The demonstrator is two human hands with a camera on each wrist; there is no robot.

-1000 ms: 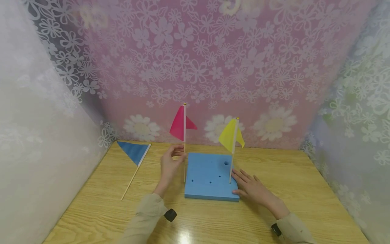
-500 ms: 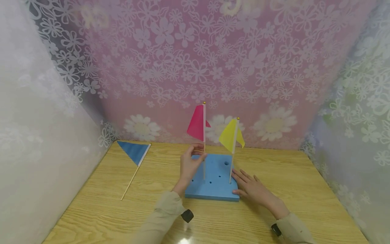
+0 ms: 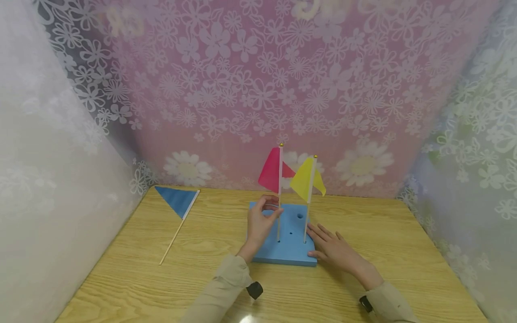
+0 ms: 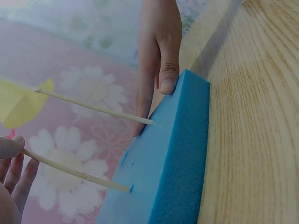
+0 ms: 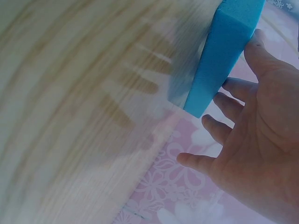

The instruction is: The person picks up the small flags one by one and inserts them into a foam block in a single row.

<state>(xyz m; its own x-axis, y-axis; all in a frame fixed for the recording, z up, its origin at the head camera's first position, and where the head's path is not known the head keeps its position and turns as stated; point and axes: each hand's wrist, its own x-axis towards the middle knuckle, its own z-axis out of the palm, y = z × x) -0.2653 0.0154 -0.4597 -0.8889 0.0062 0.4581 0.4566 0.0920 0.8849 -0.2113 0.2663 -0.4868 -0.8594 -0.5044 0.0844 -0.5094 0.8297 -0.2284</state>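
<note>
My left hand (image 3: pixel 260 226) pinches the wooden stick of a pinkish-red pennant flag (image 3: pixel 269 172) between thumb and fingers, holding it upright. The stick's lower end (image 4: pixel 122 187) meets a small hole in the blue foam block (image 3: pixel 292 253); how deep it sits cannot be told. To its right, a yellow pennant flag (image 3: pixel 301 181) stands upright, its stick in another hole near the block's right edge. Against that edge rests my right hand (image 3: pixel 337 252), fingers extended and thumb on the block's top (image 4: pixel 168 83).
A blue pennant flag (image 3: pixel 177 202) lies on the wood-grain table (image 3: pixel 133 287) left of the block. One larger hole (image 3: pixel 300 216) and a small hole (image 3: pixel 291 233) show in the block. A flowered pink cloth (image 3: pixel 262 89) hangs behind.
My left hand has carried the red flag rightward from beside the block's left edge to over the block, then lowered it to a front hole. The right hand has stayed in place.
</note>
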